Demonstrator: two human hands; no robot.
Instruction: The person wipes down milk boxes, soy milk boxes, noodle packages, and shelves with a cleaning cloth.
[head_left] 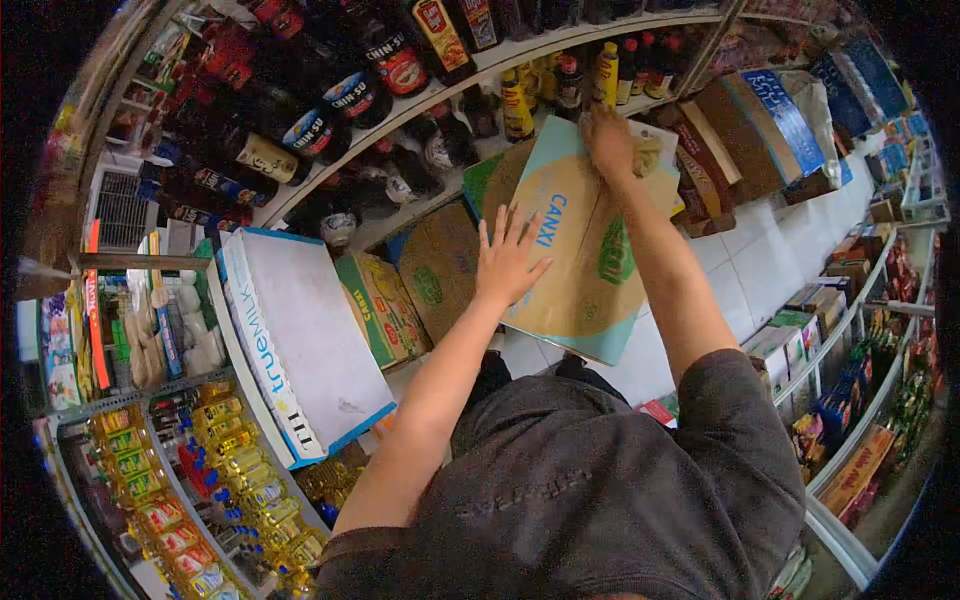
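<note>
A brown cardboard carton [570, 215] with light-blue edges, the word CANXI and a green logo lies at a slant in front of me. My left hand [512, 258] rests on its left side, palm down and fingers spread. At the carton's far edge is my right hand [608, 150], its fingertips right below a yellow bottle [606, 75] on the shelf. I cannot tell whether those fingers grip the carton's edge or the bottle. Beside the right wrist, a crumpled beige thing [648, 155] lies on the carton.
Shelves hold dark CHIN-SU sauce bottles [350, 95]. A white and blue TH true MILK carton [310, 340] and a green and brown box [385, 310] stand left. More cartons [760, 130] sit right on the tiled floor [745, 275]. Oil bottles [250, 470] fill the lower-left shelf.
</note>
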